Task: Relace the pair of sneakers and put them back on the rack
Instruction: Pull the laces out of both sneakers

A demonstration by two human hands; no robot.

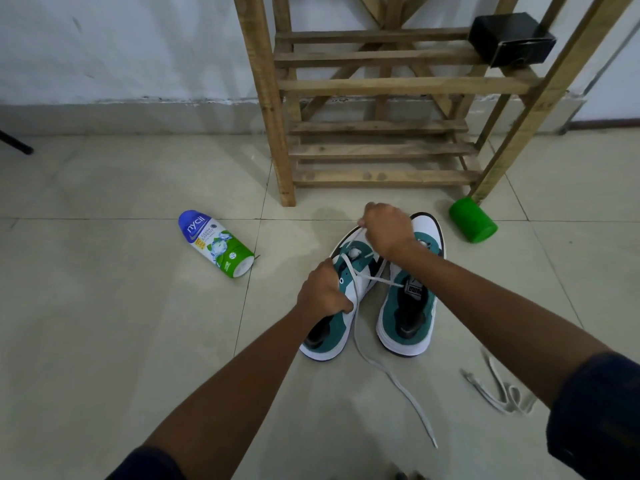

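Two white and teal sneakers stand side by side on the tiled floor in front of the wooden rack (377, 84). My left hand (323, 289) grips the side of the left sneaker (332, 336) near its eyelets. Above that shoe's toe, my right hand (386, 230) pinches one end of a grey-white lace (388, 372). The lace runs through the eyelets and trails across the floor toward me. The right sneaker (408, 317) has no lace in it. A second loose lace (498, 389) lies crumpled on the floor at the right.
A powder bottle (218, 244) lies on its side on the floor to the left. A green cup (472, 220) lies by the rack's right leg. A black box (512, 38) sits on an upper rack shelf. The lower shelves hold nothing.
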